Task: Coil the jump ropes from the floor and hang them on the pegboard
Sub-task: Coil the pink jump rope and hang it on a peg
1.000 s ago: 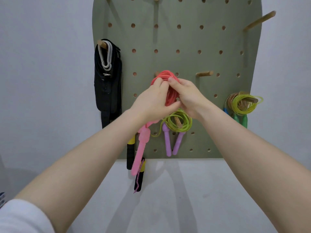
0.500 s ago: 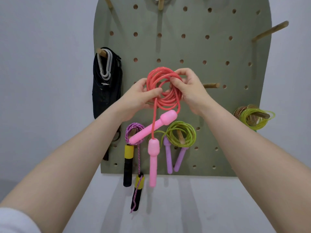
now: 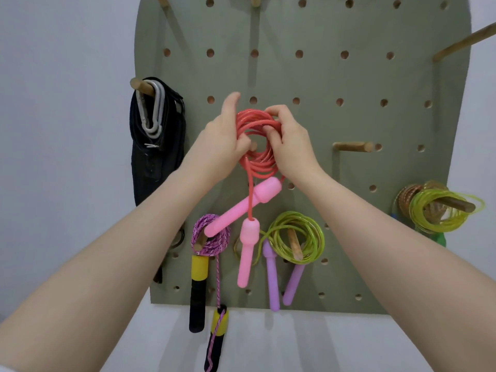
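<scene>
The green pegboard fills most of the frame, leaning on a pale wall, and it already carries a good deal: a black strap bundle on a peg at the left, a purple braided rope with yellow-and-black handles low down, a yellow-green coil with lilac handles beside it, and another yellow-green coil at the right edge. In the centre of the frame both forearms reach up to the red jump rope, coiled and held flat against the board, its two pink handles dangling below, one straight down, one slanting left. A small wooden peg end shows through the middle of the coil, so the loops look to be going over it. To do this well, I'd say every loop wants to be seated behind the peg tip before letting go, or the stiff cord will spring off; easing the grip slowly would show whether it holds. The left hand pinches the coil's left side, forefinger pointing up along the board. The right hand has its fingers curled over the top and right side of the loops, wrist bent inward.
</scene>
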Available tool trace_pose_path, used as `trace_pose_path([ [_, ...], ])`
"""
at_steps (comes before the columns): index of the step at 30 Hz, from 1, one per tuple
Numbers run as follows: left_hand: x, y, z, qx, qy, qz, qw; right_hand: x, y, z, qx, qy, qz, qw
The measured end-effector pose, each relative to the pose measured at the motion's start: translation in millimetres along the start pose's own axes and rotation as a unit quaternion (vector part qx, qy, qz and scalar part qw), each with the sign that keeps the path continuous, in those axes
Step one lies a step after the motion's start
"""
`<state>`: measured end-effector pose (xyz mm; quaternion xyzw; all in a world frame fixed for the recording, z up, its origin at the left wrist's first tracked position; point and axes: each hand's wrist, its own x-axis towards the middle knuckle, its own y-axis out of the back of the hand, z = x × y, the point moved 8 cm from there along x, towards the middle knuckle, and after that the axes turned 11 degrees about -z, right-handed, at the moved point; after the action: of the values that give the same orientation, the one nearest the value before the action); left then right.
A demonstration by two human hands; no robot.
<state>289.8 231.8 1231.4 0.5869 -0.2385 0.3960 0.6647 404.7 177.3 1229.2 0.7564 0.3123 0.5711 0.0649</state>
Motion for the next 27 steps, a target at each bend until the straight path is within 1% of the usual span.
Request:
trace_pose_path([
  [2, -2, -5, -13, 0.003, 0.000, -0.048, 0.999, -3, -8, 1, -0.026, 0.017, -0.021, 0.999],
  [4, -6, -15, -25, -0.016, -0.005, -0.098, 0.995, -3, -15, 2, -0.047, 0.024, -0.032, 0.998],
  [6, -1, -22, -40, -0.031, 0.009, -0.108, 0.994, 4, -18, 5, -0.062, 0.014, -0.035, 0.997],
  [7, 4, -26, -47, -0.018, 0.017, -0.107, 0.994, 9, -19, 8, -0.075, 0.001, -0.034, 0.997],
  [9, 16, -31, -55, 0.068, 0.028, -0.090, 0.993, 14, -20, 16, -0.105, -0.038, -0.023, 0.993],
  [10, 20, -33, -57, 0.135, 0.038, -0.073, 0.987, 14, -20, 22, -0.144, -0.060, -0.011, 0.988],
  [11, 23, -35, -58, 0.196, 0.048, -0.054, 0.978, 13, -21, 26, -0.217, -0.073, 0.006, 0.973],
  [12, 23, -37, -56, 0.234, 0.042, -0.037, 0.971, 11, -23, 28, -0.295, -0.070, 0.018, 0.953],
  [13, 23, -41, -53, 0.249, 0.009, -0.022, 0.968, 9, -27, 30, -0.350, -0.058, 0.023, 0.935],
  [14, 21, -46, -46, 0.252, -0.040, -0.014, 0.967, 8, -30, 33, -0.370, -0.056, 0.023, 0.927],
  [16, 21, -55, -40, 0.244, -0.128, -0.025, 0.961, 8, -33, 39, -0.369, -0.083, 0.011, 0.926],
  [17, 23, -57, -40, 0.214, -0.143, -0.048, 0.965, 9, -33, 43, -0.370, -0.097, 0.000, 0.924],
  [18, 25, -58, -41, 0.174, -0.139, -0.081, 0.972, 10, -33, 44, -0.371, -0.106, -0.017, 0.922],
  [20, 26, -61, -43, 0.112, -0.112, -0.141, 0.977, 11, -33, 40, -0.346, -0.116, -0.080, 0.928],
  [21, 25, -61, -43, 0.099, -0.104, -0.162, 0.976, 9, -33, 37, -0.299, -0.125, -0.117, 0.939],
  [22, 24, -61, -42, 0.095, -0.098, -0.177, 0.975, 4, -31, 34, -0.223, -0.135, -0.142, 0.955],
  [23, 24, -61, -42, 0.097, -0.092, -0.186, 0.973, -3, -25, 28, -0.140, -0.138, -0.133, 0.971],
  [24, 23, -62, -42, 0.103, -0.085, -0.192, 0.972, -11, -15, 21, -0.080, -0.126, -0.084, 0.985],
  [25, 22, -62, -41, 0.116, -0.079, -0.193, 0.971, -23, -3, 14, -0.066, -0.107, -0.010, 0.992],
  [26, 22, -63, -41, 0.129, -0.075, -0.192, 0.970, -37, 5, 7, -0.092, -0.095, 0.050, 0.990],
  [27, 23, -63, -40, 0.142, -0.073, -0.188, 0.969, -48, 3, 4, -0.121, -0.101, 0.057, 0.986],
])
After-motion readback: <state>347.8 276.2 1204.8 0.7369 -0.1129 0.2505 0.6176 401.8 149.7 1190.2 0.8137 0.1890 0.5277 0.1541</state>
